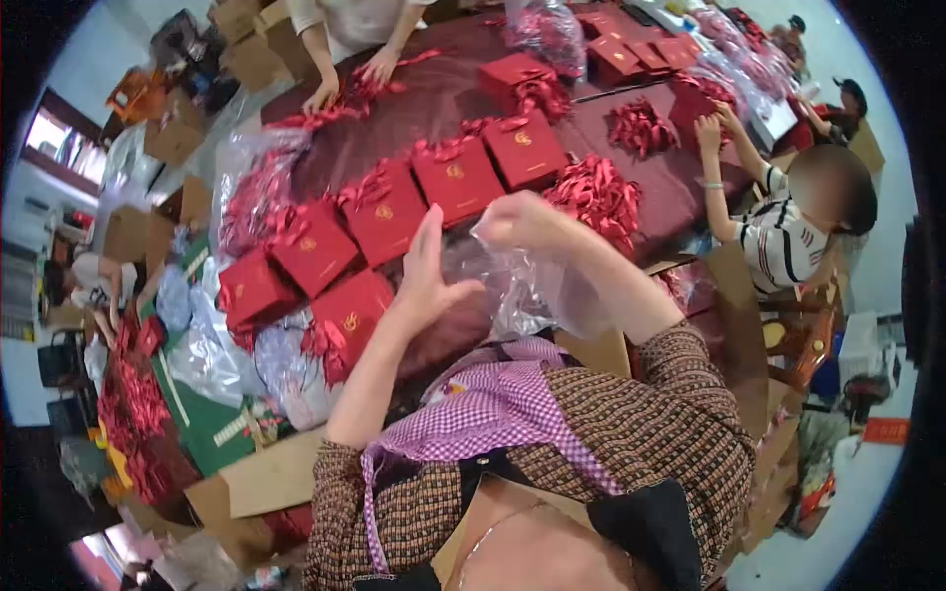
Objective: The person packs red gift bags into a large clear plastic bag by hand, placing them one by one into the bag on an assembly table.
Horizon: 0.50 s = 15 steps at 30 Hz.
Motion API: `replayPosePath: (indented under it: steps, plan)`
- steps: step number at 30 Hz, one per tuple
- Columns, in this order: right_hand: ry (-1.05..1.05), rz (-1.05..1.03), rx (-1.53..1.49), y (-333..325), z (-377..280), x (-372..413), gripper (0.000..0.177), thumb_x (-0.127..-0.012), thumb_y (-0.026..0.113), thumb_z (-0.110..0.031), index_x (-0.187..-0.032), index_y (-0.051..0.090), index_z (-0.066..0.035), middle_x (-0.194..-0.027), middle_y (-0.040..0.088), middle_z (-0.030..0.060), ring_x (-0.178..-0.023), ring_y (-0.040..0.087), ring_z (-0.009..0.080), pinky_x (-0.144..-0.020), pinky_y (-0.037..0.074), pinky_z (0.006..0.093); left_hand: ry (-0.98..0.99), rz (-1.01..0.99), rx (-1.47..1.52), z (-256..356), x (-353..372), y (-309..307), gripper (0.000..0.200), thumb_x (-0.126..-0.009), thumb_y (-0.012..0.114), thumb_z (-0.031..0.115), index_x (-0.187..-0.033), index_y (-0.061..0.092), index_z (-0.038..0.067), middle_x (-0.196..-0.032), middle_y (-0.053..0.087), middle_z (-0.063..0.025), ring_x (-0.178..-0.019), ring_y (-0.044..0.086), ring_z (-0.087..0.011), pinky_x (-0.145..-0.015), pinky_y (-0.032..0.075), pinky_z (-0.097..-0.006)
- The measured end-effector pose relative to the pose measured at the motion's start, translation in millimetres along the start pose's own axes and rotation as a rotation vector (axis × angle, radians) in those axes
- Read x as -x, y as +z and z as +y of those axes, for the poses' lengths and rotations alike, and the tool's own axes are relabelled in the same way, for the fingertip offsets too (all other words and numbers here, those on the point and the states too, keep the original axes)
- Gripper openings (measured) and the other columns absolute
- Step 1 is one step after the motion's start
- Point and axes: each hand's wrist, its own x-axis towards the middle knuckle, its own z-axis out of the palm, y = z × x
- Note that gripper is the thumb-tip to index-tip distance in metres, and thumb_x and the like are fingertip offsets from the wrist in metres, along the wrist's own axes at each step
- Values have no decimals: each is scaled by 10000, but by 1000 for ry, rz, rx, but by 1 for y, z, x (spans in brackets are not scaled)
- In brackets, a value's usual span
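Observation:
My left hand (424, 281) is raised over the near edge of the table, its fingers stretched up and the thumb apart, with nothing in it. Slightly blurred, my right hand (527, 225) has its fingers closed at the top of a clear plastic bag (522, 295), which hangs below it. Just beyond both hands stands a row of several red gift boxes with gold lettering and ribbons, among them a middle red box (455, 179). Another red box (350, 320) lies left of my left wrist. Red ribbons (596, 197) are heaped right of the row.
Across the dark red tablecloth (434, 103), a person's hands (350, 84) handle red ribbon. Another person (788, 217) sits at the right, hands on red material. Bagged ribbons (261, 192) lie at the left. An open cardboard box (734, 325) stands by my right elbow.

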Motion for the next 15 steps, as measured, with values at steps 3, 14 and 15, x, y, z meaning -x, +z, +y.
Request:
replayPosePath:
  steps: [3, 14, 15]
  plan:
    - [-164, -59, 243, 16, -37, 14, 221, -826, 625, -198, -915, 648, 3, -711, 630, 50, -709, 569, 91, -652, 481, 267, -29, -11, 200, -3, -6, 17, 700, -755, 719, 229, -1333, 389, 12, -1332, 425, -233, -1257, 397, -358, -1039, 318, -408]
    - [-7, -303, -318, -27, -22, 42, 648, -729, 755, -364, -1169, 517, 49, -946, 618, 61, -817, 584, 112, -727, 477, 238, -443, 228, 733, 28, 3, -12, 145, -930, 509, 106, -1004, 601, 21, -703, 556, 30, -588, 484, -24, -514, 401, -186]
    - [-13, -337, -422, -27, -18, 45, 704, -706, 775, -394, -1180, 513, 55, -982, 610, 58, -861, 578, 122, -794, 476, 264, -447, 234, 732, 28, 4, -14, 145, -930, 509, 106, -1004, 601, 21, -703, 556, 30, -588, 484, -24, -514, 401, -186]
